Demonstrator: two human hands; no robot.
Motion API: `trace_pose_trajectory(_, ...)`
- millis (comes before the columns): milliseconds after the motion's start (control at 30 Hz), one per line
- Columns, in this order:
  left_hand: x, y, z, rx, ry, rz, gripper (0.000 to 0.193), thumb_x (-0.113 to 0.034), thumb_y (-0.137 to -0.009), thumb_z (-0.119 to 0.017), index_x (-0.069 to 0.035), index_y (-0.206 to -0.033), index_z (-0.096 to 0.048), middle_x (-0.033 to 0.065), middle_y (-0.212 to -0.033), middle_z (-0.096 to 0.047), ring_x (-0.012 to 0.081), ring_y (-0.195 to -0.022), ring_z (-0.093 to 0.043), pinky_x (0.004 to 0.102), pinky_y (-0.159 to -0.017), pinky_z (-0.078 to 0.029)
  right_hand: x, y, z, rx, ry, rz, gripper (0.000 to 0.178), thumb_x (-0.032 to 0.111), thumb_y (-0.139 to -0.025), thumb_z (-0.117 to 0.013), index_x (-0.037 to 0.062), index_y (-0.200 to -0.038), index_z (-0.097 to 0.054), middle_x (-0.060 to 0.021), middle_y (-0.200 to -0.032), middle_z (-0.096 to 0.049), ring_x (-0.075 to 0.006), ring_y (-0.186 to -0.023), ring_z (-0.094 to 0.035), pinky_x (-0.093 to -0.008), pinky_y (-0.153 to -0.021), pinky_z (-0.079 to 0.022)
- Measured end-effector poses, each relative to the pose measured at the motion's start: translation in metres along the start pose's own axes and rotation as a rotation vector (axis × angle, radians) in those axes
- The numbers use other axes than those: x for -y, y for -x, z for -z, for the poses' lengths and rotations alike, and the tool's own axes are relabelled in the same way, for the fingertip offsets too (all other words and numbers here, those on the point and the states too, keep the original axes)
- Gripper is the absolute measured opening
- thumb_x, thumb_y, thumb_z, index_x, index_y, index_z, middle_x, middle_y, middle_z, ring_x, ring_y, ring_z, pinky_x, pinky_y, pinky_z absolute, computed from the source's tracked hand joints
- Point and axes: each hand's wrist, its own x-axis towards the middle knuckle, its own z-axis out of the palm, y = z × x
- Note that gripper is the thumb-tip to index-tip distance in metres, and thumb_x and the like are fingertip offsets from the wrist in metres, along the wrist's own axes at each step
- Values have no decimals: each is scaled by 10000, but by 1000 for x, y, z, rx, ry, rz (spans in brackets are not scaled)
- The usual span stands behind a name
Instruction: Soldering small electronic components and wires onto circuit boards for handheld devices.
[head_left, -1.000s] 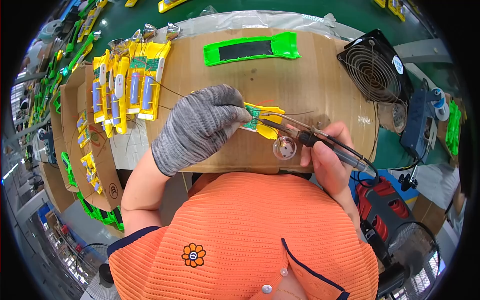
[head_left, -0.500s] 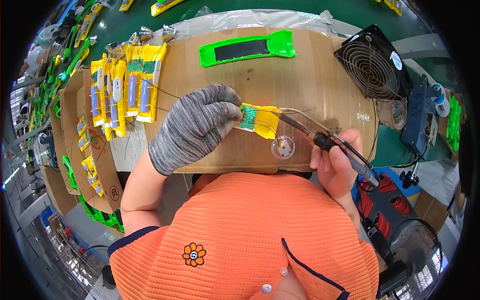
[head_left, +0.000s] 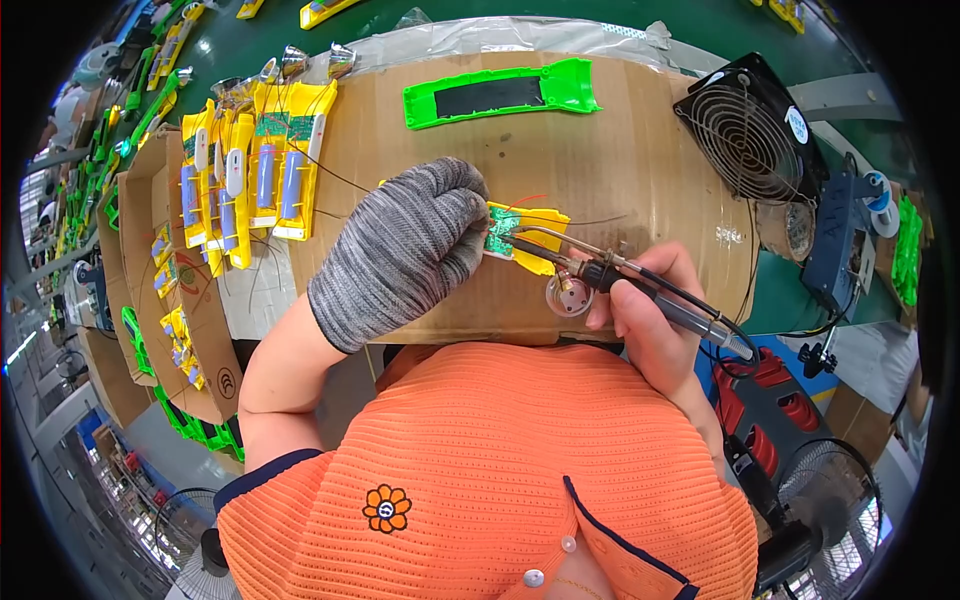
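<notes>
My left hand (head_left: pixel 405 255), in a grey knitted glove, is closed over a yellow plastic housing (head_left: pixel 548 222) and covers most of it. Past its fingertips shows a green circuit board (head_left: pixel 503 222) with thin red and dark wires. My bare right hand (head_left: pixel 650 310) grips a soldering iron (head_left: pixel 605 278) with a thin metal tube running alongside. The iron's tip is at the board, close to my left fingertips; whether it touches is too small to tell. Just below the housing lies a round clear lamp part (head_left: pixel 569 296).
Cardboard (head_left: pixel 620 170) covers the bench. A green shell (head_left: pixel 500 95) with a black pad lies at the back. Several yellow housings (head_left: pixel 290 170) with batteries stand left, beside a cardboard box (head_left: pixel 200 330). Back right are a black fan (head_left: pixel 750 130) and a blue unit (head_left: pixel 835 235).
My right hand has brought the soldering iron leftward, its tip moving from the housing's right end onto the board area. My left hand and the housing have shifted slightly right.
</notes>
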Motion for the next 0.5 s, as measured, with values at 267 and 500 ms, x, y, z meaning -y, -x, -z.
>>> trace_pose_trajectory(267,-1,0,0,7,2,13,202,16,-742,-715,-44,-908,-614,126,-977,-619,324,-877,-635,382,-745,-535,1,-2,-3,53,30,28,185,19,-921,-620,28,-982,-446,-114,-895,-668,-129,-740,-657,-270,-668,-540)
trace_pose_trajectory(500,-1,0,-1,-5,-26,5,206,2,-730,-712,-42,-903,-609,129,-979,-620,332,-871,-631,391,-744,-534,0,-1,-3,31,11,17,196,16,-918,-623,30,-993,-442,-112,-894,-668,-131,-739,-657,-275,-676,-543)
